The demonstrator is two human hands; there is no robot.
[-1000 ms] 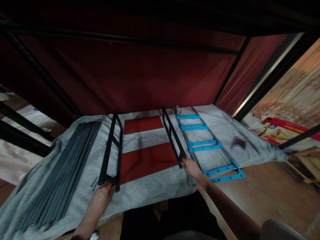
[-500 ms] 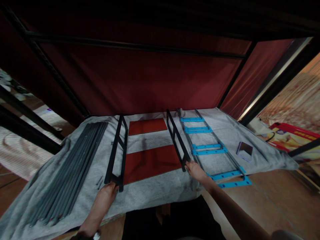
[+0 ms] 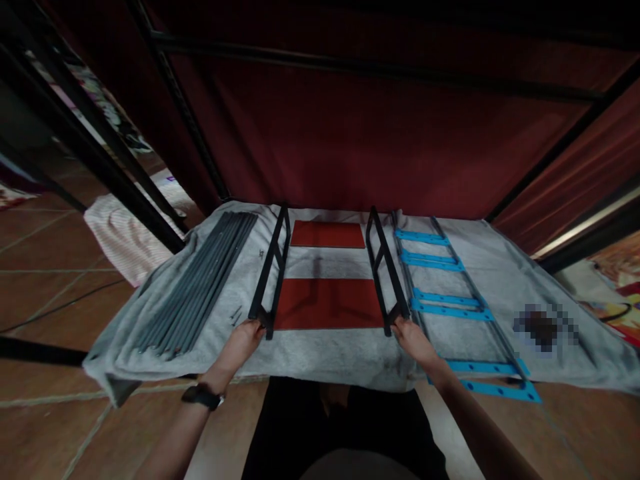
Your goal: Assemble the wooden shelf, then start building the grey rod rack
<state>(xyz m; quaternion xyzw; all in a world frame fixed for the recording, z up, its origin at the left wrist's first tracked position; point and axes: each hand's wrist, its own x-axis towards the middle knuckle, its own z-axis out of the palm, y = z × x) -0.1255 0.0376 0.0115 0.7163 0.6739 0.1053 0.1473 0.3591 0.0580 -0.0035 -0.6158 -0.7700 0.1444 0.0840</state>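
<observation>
My left hand [image 3: 250,335] is closed around the near end of a black metal side frame [image 3: 267,268], which stands on edge on the bed. Opposite it, my right hand [image 3: 411,340] grips the near end of a matching black side frame [image 3: 391,268]. Between the two frames lie two reddish-brown panels, a smaller far panel [image 3: 327,235] and a larger near panel [image 3: 327,303]. My fingertips are partly hidden behind the frame ends. Several small screws [image 3: 236,313] rest on the cloth left of the left frame.
A bundle of grey metal tubes [image 3: 200,287] lies at left on the grey cloth [image 3: 320,360]. Ladder-like tubes with blue crosspieces [image 3: 453,308] lie at right, one end past the cloth's front edge. Farther right is a pixelated dark object [image 3: 541,328]. Black bed posts [image 3: 95,147] flank the area.
The head view has turned left and levelled, so everything sits farther right and looks straighter. Both hands keep hold of the frames, which now stand nearly symmetrically beside the panels.
</observation>
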